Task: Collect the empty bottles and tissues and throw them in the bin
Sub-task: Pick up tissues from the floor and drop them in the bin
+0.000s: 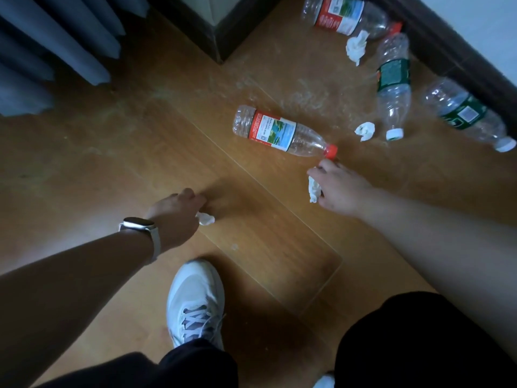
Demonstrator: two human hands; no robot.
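My left hand (179,211), with a watch on the wrist, is closed around a crumpled white tissue (205,219) low over the wooden floor. My right hand (340,189) holds another crumpled tissue (314,189), and its fingertips reach the red cap of an empty red-labelled bottle (282,133) lying on its side. Further right lie two green-labelled bottles (393,82) (467,113) with white caps. A second red-labelled bottle (344,15) lies at the top. Loose tissues sit on the floor (365,131) (356,46).
Grey curtain folds (56,43) hang at the upper left. A dark skirting corner (221,37) juts in at top centre, and a dark skirting (458,49) runs along the right wall. My white shoe (195,301) and dark trouser legs fill the bottom. No bin is in view.
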